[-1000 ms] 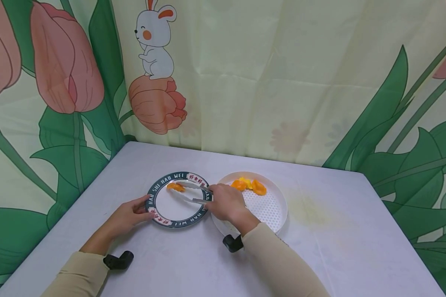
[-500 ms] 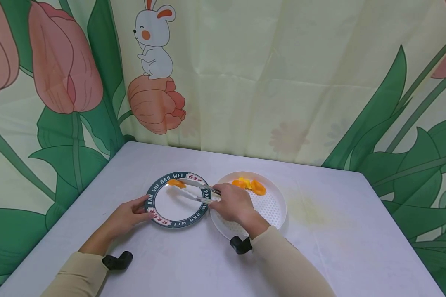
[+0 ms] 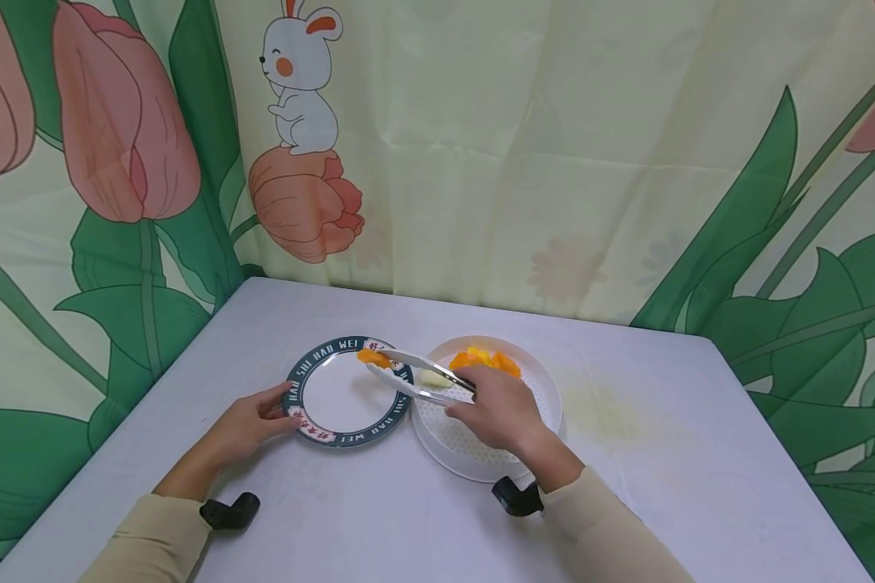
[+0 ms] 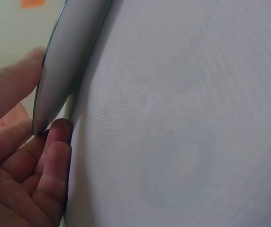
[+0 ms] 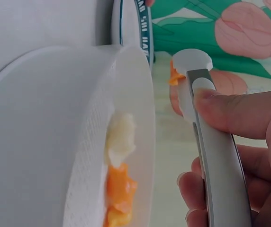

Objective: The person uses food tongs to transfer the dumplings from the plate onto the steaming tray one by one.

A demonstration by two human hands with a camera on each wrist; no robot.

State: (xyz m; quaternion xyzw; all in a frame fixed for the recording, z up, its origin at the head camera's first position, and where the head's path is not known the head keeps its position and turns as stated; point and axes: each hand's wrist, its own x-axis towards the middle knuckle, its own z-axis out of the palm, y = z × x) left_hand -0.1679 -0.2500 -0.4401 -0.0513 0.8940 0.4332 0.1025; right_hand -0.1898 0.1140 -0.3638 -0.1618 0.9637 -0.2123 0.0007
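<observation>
My left hand (image 3: 239, 431) holds the near left rim of a white plate with a dark patterned border (image 3: 350, 440). In the left wrist view the thumb (image 4: 19, 85) lies on the plate's face and the curled fingers are at its underside. My right hand (image 3: 501, 409) grips metal tongs with white tips (image 3: 419, 394). Between those tips is an orange food piece (image 3: 374, 357), above the plate's right part. Beside the plate stands a round white perforated tray (image 3: 474, 465), partly under the right hand, with several orange and yellow pieces (image 3: 506, 364).
A pale piece (image 5: 121, 137) lies in the tray as well, near its left side. The table has a white cloth (image 3: 379, 518). A curtain with tulips and a rabbit (image 3: 306, 121) hangs right behind it. Black wrist cameras (image 3: 232, 512) sit on both forearms.
The tongs have lifted the orange piece from the plate and moved right toward the tray. My right hand has shifted right over the tray, uncovering the pale piece. The left hand stays put.
</observation>
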